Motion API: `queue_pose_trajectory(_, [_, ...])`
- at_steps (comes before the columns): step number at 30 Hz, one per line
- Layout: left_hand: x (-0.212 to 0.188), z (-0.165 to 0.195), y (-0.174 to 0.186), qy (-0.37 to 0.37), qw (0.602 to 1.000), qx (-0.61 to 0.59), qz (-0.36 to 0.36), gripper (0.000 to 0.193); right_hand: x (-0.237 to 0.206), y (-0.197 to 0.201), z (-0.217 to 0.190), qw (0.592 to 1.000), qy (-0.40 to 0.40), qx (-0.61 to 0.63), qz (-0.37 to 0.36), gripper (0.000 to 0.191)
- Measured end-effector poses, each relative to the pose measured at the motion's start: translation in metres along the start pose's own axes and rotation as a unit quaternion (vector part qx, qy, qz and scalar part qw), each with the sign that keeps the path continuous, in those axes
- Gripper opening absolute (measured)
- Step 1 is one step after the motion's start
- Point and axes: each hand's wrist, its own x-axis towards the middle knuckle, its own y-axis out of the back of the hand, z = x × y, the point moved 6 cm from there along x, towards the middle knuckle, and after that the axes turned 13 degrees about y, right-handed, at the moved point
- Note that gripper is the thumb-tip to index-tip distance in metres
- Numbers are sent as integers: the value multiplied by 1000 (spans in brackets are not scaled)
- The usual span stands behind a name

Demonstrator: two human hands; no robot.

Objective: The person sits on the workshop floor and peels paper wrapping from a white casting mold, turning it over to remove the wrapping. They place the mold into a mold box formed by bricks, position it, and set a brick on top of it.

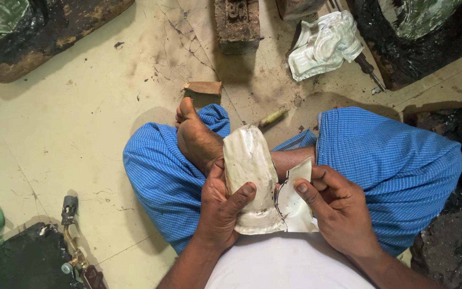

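Here the left hand [221,200] wrapped around a pale domed metal piece [248,171], thumb pressed on its face, steadying it over the crossed legs above the floor [70,123]. The right hand [338,206] pinched the flat trimmed flap [295,200] at its edge, apparently bending it away. A similar embossed sheet [322,45] lay near the floor's far edge.
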Motion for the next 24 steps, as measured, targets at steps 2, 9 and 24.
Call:
queue_pose_trajectory(2, [0,-1,2,-2,1000,1,10,82,0,-1,0,1000,-8,7,1,17])
queue_pose_trajectory(9, [0,-4,4,-12,1000,9,20,81,3,-6,0,1000,-24,7,-8,18])
queue_pose_trajectory(24, [-3,0,-3,-17,1000,-18,-10,66,1,-1,4,998,-39,-8,41,17])
